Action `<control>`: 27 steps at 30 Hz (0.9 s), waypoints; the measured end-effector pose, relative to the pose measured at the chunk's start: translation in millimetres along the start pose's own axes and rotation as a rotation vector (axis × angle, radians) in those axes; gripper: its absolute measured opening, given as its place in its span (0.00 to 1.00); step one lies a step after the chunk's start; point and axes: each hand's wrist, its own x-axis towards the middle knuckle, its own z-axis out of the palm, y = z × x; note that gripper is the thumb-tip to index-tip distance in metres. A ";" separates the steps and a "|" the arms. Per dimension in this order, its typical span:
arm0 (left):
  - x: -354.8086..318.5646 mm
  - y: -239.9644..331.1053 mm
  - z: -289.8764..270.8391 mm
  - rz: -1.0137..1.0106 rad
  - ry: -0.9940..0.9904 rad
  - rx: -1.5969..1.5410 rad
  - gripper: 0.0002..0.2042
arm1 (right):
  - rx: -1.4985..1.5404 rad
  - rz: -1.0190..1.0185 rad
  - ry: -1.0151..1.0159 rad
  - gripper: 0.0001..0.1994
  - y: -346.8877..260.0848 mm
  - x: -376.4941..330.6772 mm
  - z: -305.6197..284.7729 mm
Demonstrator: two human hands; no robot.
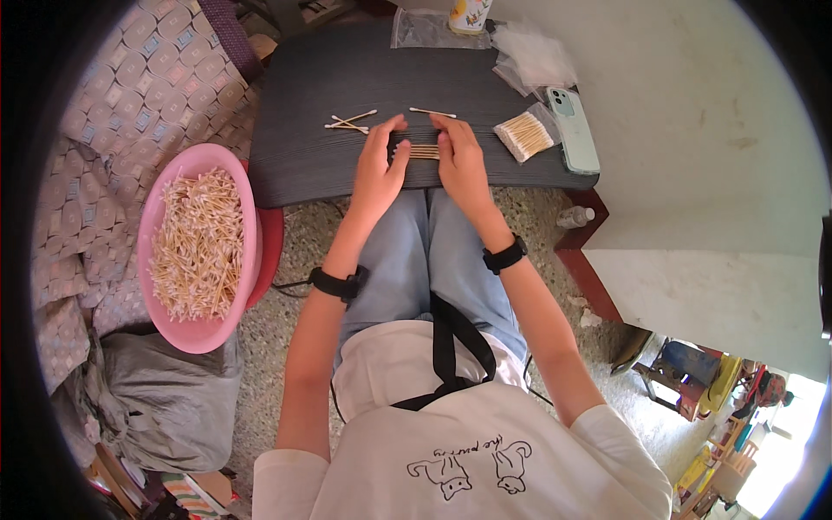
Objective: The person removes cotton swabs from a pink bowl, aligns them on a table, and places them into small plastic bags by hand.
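A small row of cotton swabs (423, 152) lies sideways between my two hands, low over the near edge of the dark table (321, 69). My left hand (380, 163) closes on their left ends, with the thumb near the tips. At the right ends, my right hand (462, 165) has its thumb and fingers around them, which hides those tips. Just beyond my left hand a few loose swabs (354, 120) lie crossed. Another single swab (433, 113) rests past my right fingertips. To the right sits a clear bag packed with swabs (524, 136).
A pink basin (149, 260) heaped with swabs stands left of the table. A pale green phone (575, 130) lies at the right edge. Clear plastic bags (533, 54) and a printed cup (469, 16) are at the back. A wall (676, 113) rises on the right.
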 end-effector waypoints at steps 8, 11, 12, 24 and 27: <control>-4.2 13.3 28.2 -0.283 0.204 -0.634 0.21 | 0.258 0.169 -0.001 0.16 4.7 3.2 5.9; -5.1 12.0 26.1 -0.292 0.185 -0.678 0.22 | 0.246 0.079 -0.024 0.16 4.9 7.4 10.8; -5.1 10.5 24.3 -0.289 0.166 -0.662 0.21 | 0.249 0.079 -0.025 0.16 2.0 6.7 10.4; -3.3 5.6 -15.9 0.279 -0.137 0.408 0.17 | -0.251 -0.263 -0.297 0.16 1.9 6.2 -37.5; -0.4 6.5 -12.2 0.301 -0.142 0.435 0.12 | -0.275 -0.266 -0.329 0.12 4.8 8.9 -36.7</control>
